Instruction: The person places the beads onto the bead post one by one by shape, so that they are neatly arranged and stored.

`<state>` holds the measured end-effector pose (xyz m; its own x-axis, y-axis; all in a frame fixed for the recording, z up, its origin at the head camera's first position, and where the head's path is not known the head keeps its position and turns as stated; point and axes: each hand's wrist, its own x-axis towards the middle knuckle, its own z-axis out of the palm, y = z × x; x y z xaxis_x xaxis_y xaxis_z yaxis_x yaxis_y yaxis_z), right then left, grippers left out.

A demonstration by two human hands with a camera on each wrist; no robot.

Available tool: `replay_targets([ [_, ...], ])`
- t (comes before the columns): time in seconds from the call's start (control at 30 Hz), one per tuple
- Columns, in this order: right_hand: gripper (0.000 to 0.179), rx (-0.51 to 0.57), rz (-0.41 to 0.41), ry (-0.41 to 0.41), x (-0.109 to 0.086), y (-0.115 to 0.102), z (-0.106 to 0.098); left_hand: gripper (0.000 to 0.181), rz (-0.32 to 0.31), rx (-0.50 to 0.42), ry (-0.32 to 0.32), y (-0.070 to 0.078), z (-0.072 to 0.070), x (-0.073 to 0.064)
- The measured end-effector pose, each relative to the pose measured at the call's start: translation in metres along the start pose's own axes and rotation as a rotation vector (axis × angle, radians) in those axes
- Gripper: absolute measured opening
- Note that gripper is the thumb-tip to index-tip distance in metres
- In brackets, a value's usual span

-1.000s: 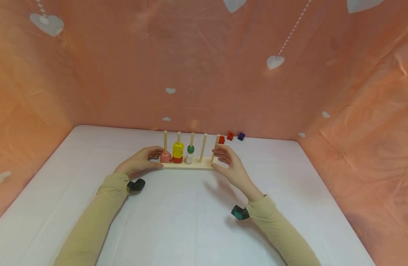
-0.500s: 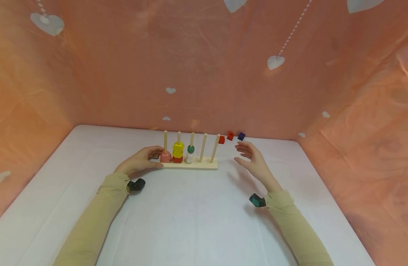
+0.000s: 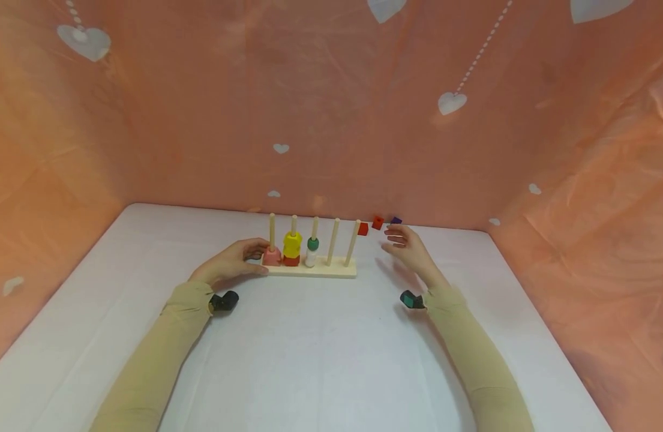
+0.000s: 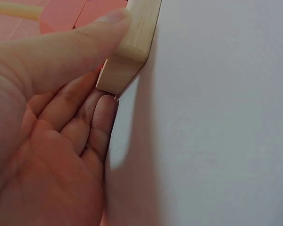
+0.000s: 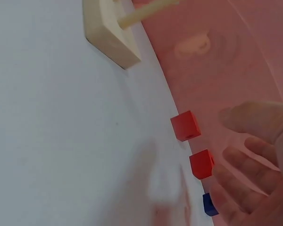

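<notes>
A wooden peg stacker (image 3: 315, 272) with several upright pegs stands toward the back of the table. Pink pieces (image 3: 272, 257) sit on its leftmost peg. The second peg carries yellow beads (image 3: 292, 241) over a red bead (image 3: 291, 261); the third has a green bead (image 3: 312, 244) above white ones (image 3: 311, 259). My left hand (image 3: 230, 262) holds the stacker's left end, thumb (image 4: 96, 42) on the front of the base and fingers behind. Fingers apart and holding nothing, my right hand (image 3: 412, 249) hovers near two red blocks (image 5: 185, 125) and a blue block (image 5: 209, 205), which it partly covers.
The loose blocks lie in a row at the white table's (image 3: 320, 360) back edge, right of the stacker. Behind and beside the table hangs a pinkish-orange cloth (image 3: 331, 120) printed with hearts. Two pegs at the stacker's right carry no beads.
My right hand has left the stacker's right end, moved right, then forward toward the loose blocks. My left hand has kept its hold on the left end.
</notes>
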<state>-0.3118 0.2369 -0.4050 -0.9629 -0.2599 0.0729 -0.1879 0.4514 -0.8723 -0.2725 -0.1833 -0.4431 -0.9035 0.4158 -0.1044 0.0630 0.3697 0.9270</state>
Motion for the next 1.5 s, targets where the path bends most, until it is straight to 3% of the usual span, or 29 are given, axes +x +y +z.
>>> replay_targets([
  [0.13,0.055,-0.002,-0.025,0.017,0.012,0.001,0.003,0.066,0.001,0.010,0.007,0.001,0.000,0.000],
  [0.3,0.054,-0.012,-0.054,0.026,0.026,0.002,0.008,0.065,0.048,0.037,0.012,-0.001,-0.002,0.001],
  [0.53,0.052,-0.030,-0.060,0.014,0.038,0.004,0.015,0.065,0.104,0.010,0.003,-0.001,-0.005,0.000],
  [0.97,0.047,-0.132,-0.010,-0.018,0.050,0.004,0.023,0.064,0.093,0.030,0.071,0.002,-0.003,-0.003],
  [1.5,0.041,-0.216,0.019,-0.047,0.066,0.003,0.039,0.064,0.065,0.048,0.056,-0.001,-0.004,-0.006],
])
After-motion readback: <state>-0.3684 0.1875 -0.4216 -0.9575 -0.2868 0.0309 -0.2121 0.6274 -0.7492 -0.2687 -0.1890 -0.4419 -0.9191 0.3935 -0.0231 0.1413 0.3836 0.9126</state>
